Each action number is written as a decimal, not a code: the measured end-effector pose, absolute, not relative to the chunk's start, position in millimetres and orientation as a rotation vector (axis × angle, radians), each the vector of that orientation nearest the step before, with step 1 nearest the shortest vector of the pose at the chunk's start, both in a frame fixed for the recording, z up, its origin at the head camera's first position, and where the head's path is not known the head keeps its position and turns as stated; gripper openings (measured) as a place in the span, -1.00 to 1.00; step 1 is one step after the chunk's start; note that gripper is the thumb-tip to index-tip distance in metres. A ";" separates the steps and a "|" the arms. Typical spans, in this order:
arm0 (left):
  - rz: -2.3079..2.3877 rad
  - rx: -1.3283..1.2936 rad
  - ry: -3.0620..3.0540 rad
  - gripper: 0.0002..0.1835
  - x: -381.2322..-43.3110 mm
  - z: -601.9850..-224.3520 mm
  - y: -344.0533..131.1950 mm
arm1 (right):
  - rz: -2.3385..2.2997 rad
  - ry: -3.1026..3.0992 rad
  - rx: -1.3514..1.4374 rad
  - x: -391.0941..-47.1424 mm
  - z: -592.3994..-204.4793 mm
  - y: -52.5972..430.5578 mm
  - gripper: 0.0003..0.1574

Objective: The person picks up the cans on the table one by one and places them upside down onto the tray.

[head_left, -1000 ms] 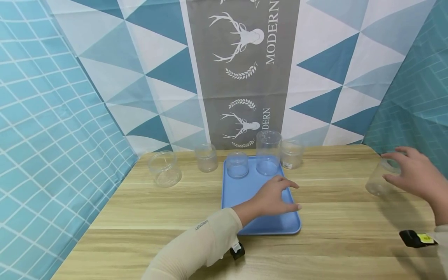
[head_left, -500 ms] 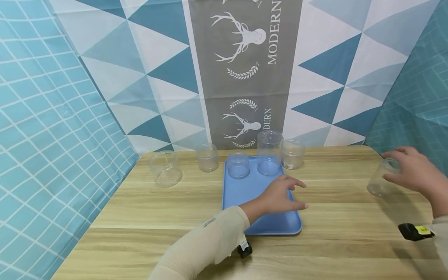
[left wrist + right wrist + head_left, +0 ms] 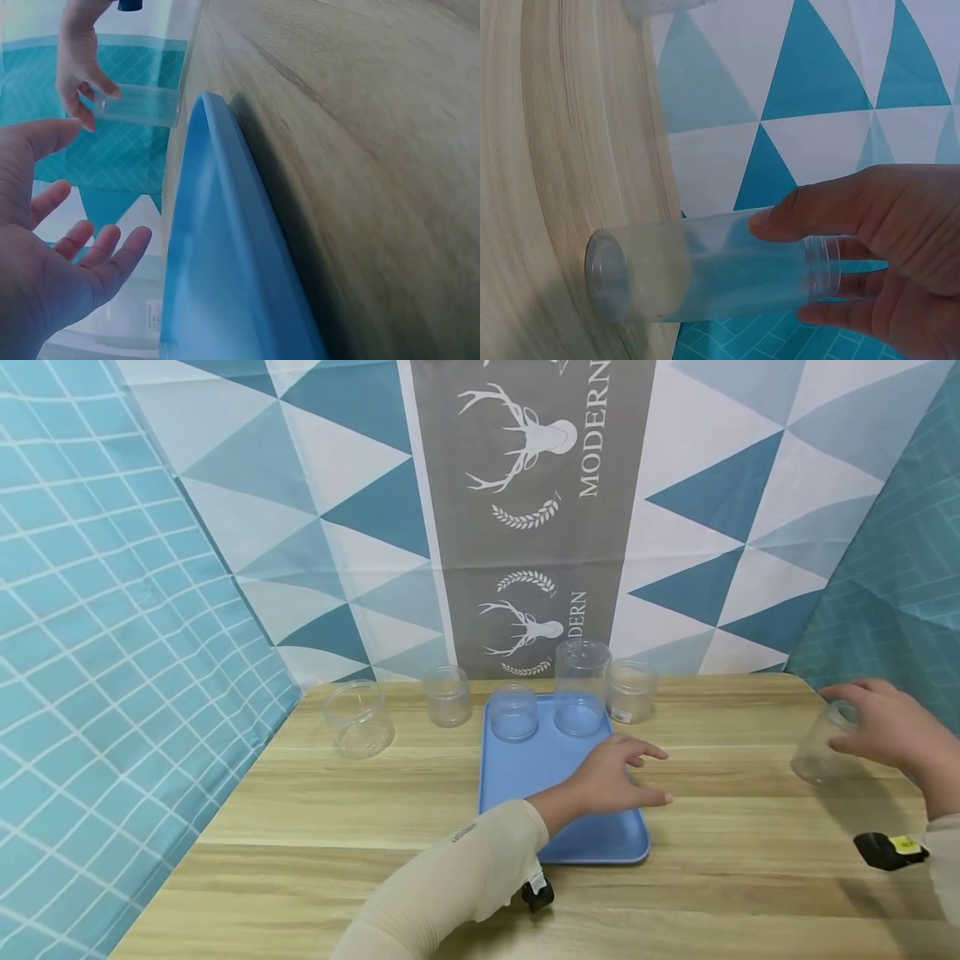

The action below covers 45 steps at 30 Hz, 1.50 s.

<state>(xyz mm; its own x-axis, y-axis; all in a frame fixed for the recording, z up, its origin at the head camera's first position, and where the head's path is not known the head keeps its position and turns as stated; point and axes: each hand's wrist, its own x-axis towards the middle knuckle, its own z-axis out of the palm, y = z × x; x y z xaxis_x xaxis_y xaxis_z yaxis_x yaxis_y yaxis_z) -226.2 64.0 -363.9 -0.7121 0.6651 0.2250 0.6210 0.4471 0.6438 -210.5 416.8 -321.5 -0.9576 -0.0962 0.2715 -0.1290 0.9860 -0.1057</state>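
Note:
At the far right a tall clear plastic jar (image 3: 813, 754) stands on the table. My right hand (image 3: 892, 727) holds it near its top; in the right wrist view the thumb (image 3: 776, 223) lies on the jar's side, with fingers behind the rim. My left hand (image 3: 607, 777) hovers over the right part of a blue tray (image 3: 517, 768), fingers spread and nothing in them. On the tray's far end are a short clear jar (image 3: 513, 714) and a tall clear jar (image 3: 582, 689).
Behind the tray's right corner stands a clear jar (image 3: 632, 693) with a small label. Left of the tray are a narrow clear jar (image 3: 447, 697) and a wide clear jar (image 3: 358, 718). A patterned cloth (image 3: 375, 527) hangs behind the wooden table (image 3: 315, 827).
My left hand has drifted a little to the right over the tray. The right hand stays at the tall jar, almost still. The head view has shifted slightly.

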 end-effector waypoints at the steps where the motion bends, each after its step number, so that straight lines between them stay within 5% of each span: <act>1: 1.141 1.168 2.619 -0.48 -226.6 -364.5 65.1 | 0.176 -2.867 0.160 -210.7 -321.4 416.8 -0.22; 45: 1.920 0.698 1.940 -0.55 -241.5 -370.0 74.3 | 0.134 -2.798 0.301 -200.6 -310.2 406.4 -0.34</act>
<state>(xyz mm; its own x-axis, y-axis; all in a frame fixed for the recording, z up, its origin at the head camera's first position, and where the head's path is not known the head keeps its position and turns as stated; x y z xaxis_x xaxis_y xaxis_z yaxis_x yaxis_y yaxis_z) -241.5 74.3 -370.0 -0.8284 0.5492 0.1097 0.1154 -0.0243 0.9930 -200.6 406.4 -310.2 -0.9255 -0.1913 0.3267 -0.2217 0.9734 -0.0581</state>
